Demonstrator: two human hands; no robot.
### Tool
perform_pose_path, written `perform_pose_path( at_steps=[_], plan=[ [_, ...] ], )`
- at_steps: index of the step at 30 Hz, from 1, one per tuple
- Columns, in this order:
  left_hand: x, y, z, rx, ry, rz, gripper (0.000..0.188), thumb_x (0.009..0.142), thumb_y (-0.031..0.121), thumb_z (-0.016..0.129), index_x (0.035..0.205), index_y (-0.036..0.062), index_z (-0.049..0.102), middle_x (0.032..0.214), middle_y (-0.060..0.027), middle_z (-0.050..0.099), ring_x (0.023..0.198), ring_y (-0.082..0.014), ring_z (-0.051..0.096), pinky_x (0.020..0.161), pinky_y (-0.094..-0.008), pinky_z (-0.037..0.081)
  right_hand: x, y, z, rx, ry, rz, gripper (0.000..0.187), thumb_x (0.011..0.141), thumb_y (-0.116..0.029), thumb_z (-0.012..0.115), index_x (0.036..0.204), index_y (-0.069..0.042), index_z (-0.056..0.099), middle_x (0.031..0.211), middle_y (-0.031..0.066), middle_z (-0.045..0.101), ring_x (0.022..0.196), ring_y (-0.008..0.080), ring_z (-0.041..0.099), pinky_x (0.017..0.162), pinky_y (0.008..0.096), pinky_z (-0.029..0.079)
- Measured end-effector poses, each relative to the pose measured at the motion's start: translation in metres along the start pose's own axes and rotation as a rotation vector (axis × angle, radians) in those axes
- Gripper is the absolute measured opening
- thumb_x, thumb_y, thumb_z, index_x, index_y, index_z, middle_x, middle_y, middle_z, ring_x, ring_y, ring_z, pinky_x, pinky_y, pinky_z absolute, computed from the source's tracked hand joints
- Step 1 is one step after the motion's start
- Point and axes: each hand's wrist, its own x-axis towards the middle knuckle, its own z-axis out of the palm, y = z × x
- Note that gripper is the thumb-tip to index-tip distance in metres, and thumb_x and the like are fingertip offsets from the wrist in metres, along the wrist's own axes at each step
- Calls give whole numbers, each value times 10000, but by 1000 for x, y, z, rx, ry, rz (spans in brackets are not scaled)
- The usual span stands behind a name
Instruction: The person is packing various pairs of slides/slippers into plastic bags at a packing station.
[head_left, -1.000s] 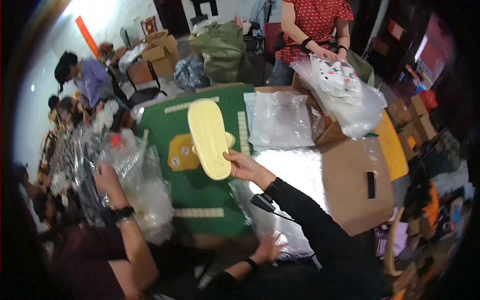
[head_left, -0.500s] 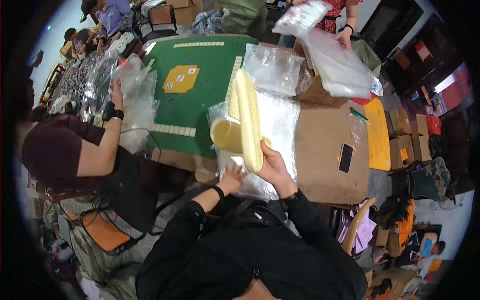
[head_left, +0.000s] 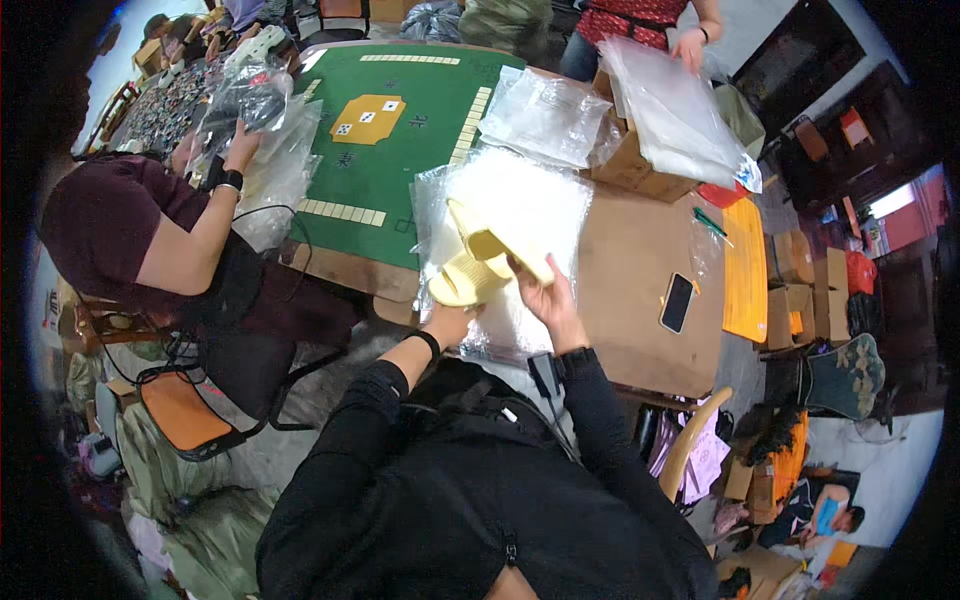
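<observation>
My right hand [head_left: 545,292] grips a pale yellow slipper [head_left: 522,252] by its side, thumb and fingers closed on the edge. The slipper is tilted over a second yellow slipper [head_left: 458,284] with a ribbed surface. My left hand [head_left: 450,324] is at the near end of that second slipper and holds it from below; its fingertips are hidden. Under both slippers lies a stack of clear plastic bags [head_left: 540,195] on the table in front of me.
A green mahjong mat [head_left: 380,215] covers the table's far left. A phone [head_left: 676,303] and green pen [head_left: 709,222] lie on the brown tabletop [head_left: 640,260]. A cardboard box [head_left: 645,160] stands behind. One person [head_left: 170,230] handles bags on my left; another [head_left: 625,25] stands across.
The slipper in my right hand has tipped from upright to slanting and come lower. My left hand has gone from the bags to the ribbed slipper. The view has shifted slightly.
</observation>
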Motion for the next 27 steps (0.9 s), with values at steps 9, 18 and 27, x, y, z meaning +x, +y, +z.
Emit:
perform_pose_path(
  at_steps=[9,18,27],
  plan=[
    [-10,-18,13,-53,-37,62,534,759,166,506,1283,249,446,1322,-168,367,1232,-327,323,980,-504,222,36,1,-35,-905,652,-606,511,897,-307,460,1293,-10,334,1228,182,455,1097,310,470,926,366,388],
    [3,-29,-3,-69,-303,75,424,828,222,488,1247,163,464,1231,-170,462,1082,-339,474,922,-439,355,95,54,-74,-2081,756,-353,752,720,-264,683,1316,-58,272,1009,208,588,928,339,578,808,386,446],
    [2,-26,5,217,56,141,495,782,231,542,1268,208,453,1255,-146,426,988,-344,464,760,-449,403,93,-11,-68,-1511,866,-618,779,752,-52,595,1374,-129,131,1066,211,555,882,269,585,723,342,472]
  ],
)
